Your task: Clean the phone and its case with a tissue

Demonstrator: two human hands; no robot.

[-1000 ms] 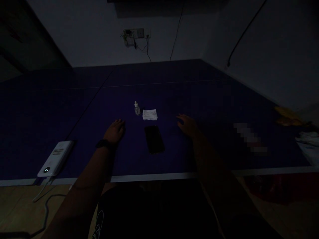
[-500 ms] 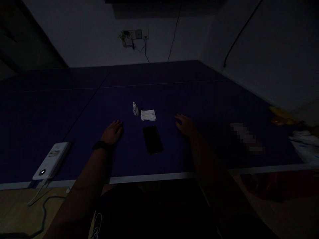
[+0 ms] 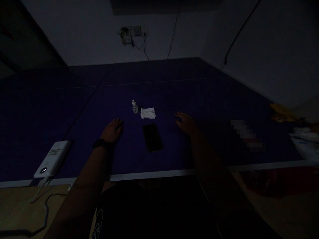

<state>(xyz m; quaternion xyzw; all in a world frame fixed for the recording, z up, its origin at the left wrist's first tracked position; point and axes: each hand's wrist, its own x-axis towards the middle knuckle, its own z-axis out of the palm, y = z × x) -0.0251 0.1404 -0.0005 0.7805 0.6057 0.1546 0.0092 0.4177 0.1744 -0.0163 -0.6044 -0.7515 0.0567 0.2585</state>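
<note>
My left hand [image 3: 112,130] rests palm down on the dark blue table [image 3: 134,159], fingers stretched out and nothing held. A dark band, like a watch [image 3: 100,143], circles that wrist. On the other side, my right hand [image 3: 184,122] also lies on the tabletop with its fingers apart and no object in it. Between the two hands lies a dark phone [image 3: 153,137], screen side not certain in the dim light. Just beyond it is a folded white cloth or tissue [image 3: 148,113]. A small clear dropper bottle [image 3: 135,108] with a white top stands upright left of the cloth.
A white power bank [image 3: 53,158] with a lit display and a cable lies at the table's left front edge. Toward the right are a blurred-out item [image 3: 245,134], a yellow bag [image 3: 281,112] and white plastic [image 3: 305,139]. Wall sockets [image 3: 134,31] with cords are behind.
The view has tilted slightly, so everything sits a little higher in the picture. Both hands and the objects on the table stay in place.
</note>
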